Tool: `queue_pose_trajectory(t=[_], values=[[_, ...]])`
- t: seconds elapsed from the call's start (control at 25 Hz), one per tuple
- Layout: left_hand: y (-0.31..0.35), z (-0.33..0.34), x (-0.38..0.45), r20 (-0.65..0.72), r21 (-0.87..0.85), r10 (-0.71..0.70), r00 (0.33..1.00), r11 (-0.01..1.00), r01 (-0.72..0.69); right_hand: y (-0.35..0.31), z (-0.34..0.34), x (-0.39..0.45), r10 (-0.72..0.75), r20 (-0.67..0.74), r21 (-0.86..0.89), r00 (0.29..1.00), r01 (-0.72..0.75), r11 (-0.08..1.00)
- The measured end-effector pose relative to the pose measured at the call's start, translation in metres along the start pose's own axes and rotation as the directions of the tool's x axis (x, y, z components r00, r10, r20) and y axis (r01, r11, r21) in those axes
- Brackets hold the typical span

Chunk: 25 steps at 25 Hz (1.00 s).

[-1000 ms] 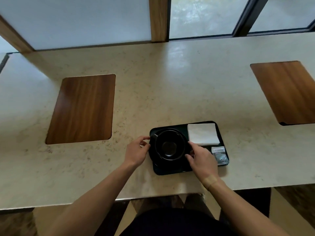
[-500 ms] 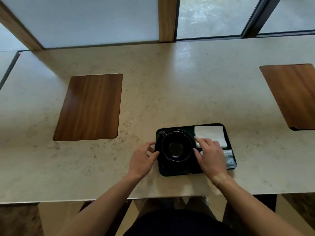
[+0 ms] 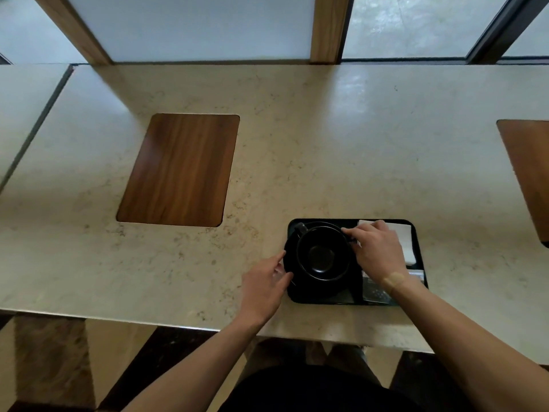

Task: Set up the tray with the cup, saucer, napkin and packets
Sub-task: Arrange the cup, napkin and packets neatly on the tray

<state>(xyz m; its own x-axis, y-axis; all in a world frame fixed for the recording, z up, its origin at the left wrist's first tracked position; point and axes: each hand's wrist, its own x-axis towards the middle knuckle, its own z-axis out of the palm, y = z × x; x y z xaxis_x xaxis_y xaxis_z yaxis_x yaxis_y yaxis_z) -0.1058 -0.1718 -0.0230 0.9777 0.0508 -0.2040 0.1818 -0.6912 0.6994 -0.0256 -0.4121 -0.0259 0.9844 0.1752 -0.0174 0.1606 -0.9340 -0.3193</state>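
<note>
Nearest, two bare forearms reach over the near edge of the counter (image 3: 297, 114). The left hand (image 3: 263, 285) lies at the left rim of the tray (image 3: 419, 242), fingers loosely curled and touching the left edge of the saucer (image 3: 289, 263); whether it grips the edge, I cannot tell. The right hand (image 3: 375, 252) is over the tray's right half, its fingers pinched on the right rim of the cup (image 3: 323, 255), and a plaster crosses its wrist. The cup stands upright on the saucer in the tray's left half, handle pointing far left. Packets (image 3: 375, 289) lie in the near right corner, partly under the right wrist. The napkin (image 3: 405, 240) lies in the far right corner, half hidden by the hand. Farther left, a wood inlay (image 3: 181, 169) sits in the counter; another (image 3: 528, 173) is at the right edge. Beyond are window panes between wood posts.
</note>
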Motion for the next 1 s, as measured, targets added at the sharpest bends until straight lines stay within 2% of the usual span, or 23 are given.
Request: queue_pose_trajectory(t=[0.2,0.44,0.64,0.76,0.84,1.0], values=[[-0.007,0.001,0.021,-0.016,0.137,0.013,1.0,0.99,-0.011,-0.006,0.001,-0.022,0.064,-0.044,-0.047,0.997,-0.066,0.997],[0.0,-0.005,0.053,0.061,0.347,0.135,0.989,0.926,-0.148,-0.015,0.003,-0.064,0.118,-0.075,-0.095,0.99,-0.124,0.988],[0.008,-0.009,0.072,0.116,0.407,0.265,0.957,0.866,-0.289,-0.027,0.008,-0.086,0.203,-0.085,-0.115,0.976,-0.212,0.971],[0.005,-0.011,0.07,0.092,0.41,0.284,0.954,0.862,-0.297,-0.027,0.007,-0.085,0.234,-0.071,-0.103,0.97,-0.24,0.965],[-0.001,-0.011,0.059,0.071,0.409,0.264,0.962,0.872,-0.27,-0.022,0.004,-0.078,0.212,-0.065,-0.087,0.975,-0.217,0.972],[-0.013,-0.004,0.019,0.054,0.382,0.223,0.973,0.896,-0.227,-0.012,-0.003,-0.047,0.066,-0.01,-0.075,0.998,-0.066,0.995]])
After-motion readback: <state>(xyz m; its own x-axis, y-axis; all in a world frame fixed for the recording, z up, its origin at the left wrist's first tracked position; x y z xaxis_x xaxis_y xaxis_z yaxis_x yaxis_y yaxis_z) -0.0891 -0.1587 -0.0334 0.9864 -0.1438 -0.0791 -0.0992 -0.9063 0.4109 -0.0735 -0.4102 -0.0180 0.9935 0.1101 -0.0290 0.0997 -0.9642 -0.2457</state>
